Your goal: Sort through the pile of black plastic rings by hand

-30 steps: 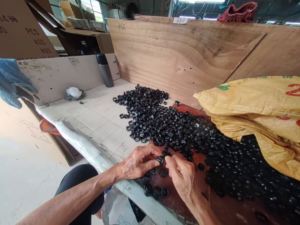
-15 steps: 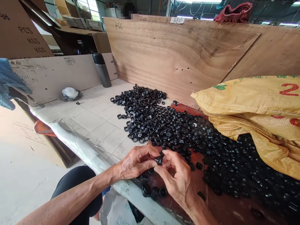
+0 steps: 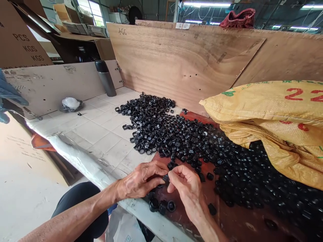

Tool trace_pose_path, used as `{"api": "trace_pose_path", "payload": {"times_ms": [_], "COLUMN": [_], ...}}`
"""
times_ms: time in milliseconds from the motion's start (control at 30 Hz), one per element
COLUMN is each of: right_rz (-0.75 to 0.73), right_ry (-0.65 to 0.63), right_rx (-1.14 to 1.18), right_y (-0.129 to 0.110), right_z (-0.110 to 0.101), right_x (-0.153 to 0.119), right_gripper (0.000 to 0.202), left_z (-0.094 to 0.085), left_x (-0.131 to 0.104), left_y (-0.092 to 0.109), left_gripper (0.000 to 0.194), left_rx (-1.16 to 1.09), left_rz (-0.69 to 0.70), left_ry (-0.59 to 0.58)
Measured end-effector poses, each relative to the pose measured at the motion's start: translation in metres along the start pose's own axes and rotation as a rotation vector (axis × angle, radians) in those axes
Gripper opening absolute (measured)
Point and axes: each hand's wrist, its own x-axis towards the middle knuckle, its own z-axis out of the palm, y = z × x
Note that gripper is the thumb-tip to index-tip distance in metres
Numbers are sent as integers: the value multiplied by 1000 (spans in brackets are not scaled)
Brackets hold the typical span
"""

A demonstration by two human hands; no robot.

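Low over the near edge of the work surface, my left hand [image 3: 141,179] pinches a small black plastic cap [image 3: 166,178] between thumb and fingers. My right hand [image 3: 185,183] is closed beside it, its fingertips pressed together near the cap; what they hold, if anything, is hidden. Several loose black caps [image 3: 162,207] lie just below my hands on the reddish-brown board [image 3: 193,218]. Beyond my fingers spreads a heap of black plastic rings and caps [image 3: 161,131], with a denser mass of black pieces [image 3: 252,183] to the right.
Yellow woven sacks [image 3: 262,104] lie on the right over the black pieces. A plywood panel [image 3: 161,57] closes the back. A dark grey flask [image 3: 106,79] and a bagged white bundle [image 3: 71,104] stand at the far left. A wrapped pale edge [image 3: 80,161] runs along the near side.
My right fingertips have closed together and tilted toward my left hand, which keeps its pinch on the cap. Both hands sit slightly lower and further left as the view has shifted.
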Motion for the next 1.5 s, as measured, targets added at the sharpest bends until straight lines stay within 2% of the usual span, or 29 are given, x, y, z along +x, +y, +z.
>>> {"api": "trace_pose_path", "payload": {"times_ms": [133,233,333,467,533,600,667,767,867,967,1067,1200,1300,1400,1500], "right_rz": [-28,8,104,12,-41,-121,-260,-447,-497,-508,-501,-390,-335,-365,-339], "right_ry": [-73,-116,-166,28,52,27,15,-11,-56,-63,-23,-3,-55,-68,-11], "right_rx": [-5,6,2,-191,-342,-496,-631,-769,-888,-947,-852,-448,-215,-134,-69], "right_y": [-5,-7,-9,-9,-6,-1,5,13,22,28,28,18,9,3,0], "right_z": [-1,-1,-13,-48,-64,-72,-70,-54,-38,-31,-33,-39,-40,-36,-31], "right_x": [-2,-3,3,20,28,33,34,32,30,31,31,30,28,24,20], "right_gripper": [30,29,32,36,29,16,4,24,37,28,18,19,22,26,31], "left_z": [-2,-3,-5,-9,-11,-11,-10,-1,13,24,24,15,10,9,9], "left_x": [2,1,2,7,11,16,21,28,31,30,28,31,33,34,33], "left_y": [1,0,0,5,7,8,7,2,-5,-10,-10,-3,1,2,2], "left_gripper": [25,25,24,16,15,20,20,20,29,21,18,21,28,28,27], "left_rx": [-112,-100,-81,-79,-62,-5,95,242,367,418,224,-408,-767,-914,-963], "left_rz": [-99,-52,16,47,30,-88,-256,-370,-386,-449,-550,-662,-638,-596,-587], "left_ry": [37,5,-82,-204,-156,-27,60,6,-52,4,74,199,265,288,293]}}
